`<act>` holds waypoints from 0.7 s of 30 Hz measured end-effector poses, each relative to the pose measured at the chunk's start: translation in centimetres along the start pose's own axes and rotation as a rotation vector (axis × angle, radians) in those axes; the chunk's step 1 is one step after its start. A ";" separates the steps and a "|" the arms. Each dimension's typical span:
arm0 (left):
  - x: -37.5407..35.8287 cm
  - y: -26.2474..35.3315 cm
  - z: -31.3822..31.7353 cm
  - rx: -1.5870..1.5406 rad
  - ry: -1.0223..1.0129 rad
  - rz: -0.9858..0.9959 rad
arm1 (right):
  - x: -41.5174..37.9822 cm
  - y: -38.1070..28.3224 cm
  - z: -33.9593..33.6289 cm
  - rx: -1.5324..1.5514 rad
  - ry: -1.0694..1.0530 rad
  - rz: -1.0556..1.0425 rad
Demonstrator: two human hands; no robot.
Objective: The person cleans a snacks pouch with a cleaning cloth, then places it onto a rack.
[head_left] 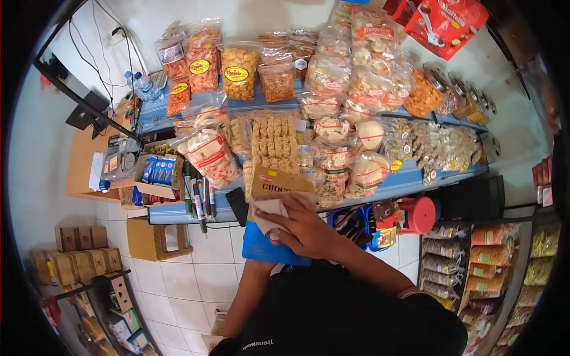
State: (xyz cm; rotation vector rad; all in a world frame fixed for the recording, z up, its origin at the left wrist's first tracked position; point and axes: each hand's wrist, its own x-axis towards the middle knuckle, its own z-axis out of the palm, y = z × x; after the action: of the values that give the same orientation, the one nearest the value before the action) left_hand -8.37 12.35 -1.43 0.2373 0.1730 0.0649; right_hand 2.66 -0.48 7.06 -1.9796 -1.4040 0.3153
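Note:
A brown and blue package with "CHOCO" printed on it is held in front of my body, its blue part toward me. My right hand presses a pale folded cloth against the front of the package, fingers closed round the cloth. Beneath the blue lower edge is my left hand, mostly hidden behind the package, with only its wrist side showing. Just beyond the package lie clear packs of light brown snack bars on the blue table.
Bagged snacks cover much of the blue table. An open box of blue packets and several markers are at the left. A red stool stands beyond the table's right front edge. Stocked shelves are at right.

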 end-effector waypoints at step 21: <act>8.0 3.1 11.6 0.138 -0.274 0.207 | -5.6 2.2 -10.7 1.430 0.782 0.639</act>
State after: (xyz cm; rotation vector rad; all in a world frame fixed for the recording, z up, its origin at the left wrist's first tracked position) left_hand 1.44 13.38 9.15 0.3980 -0.1211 0.2247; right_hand 7.97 -10.11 12.48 -0.9845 0.1273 0.5284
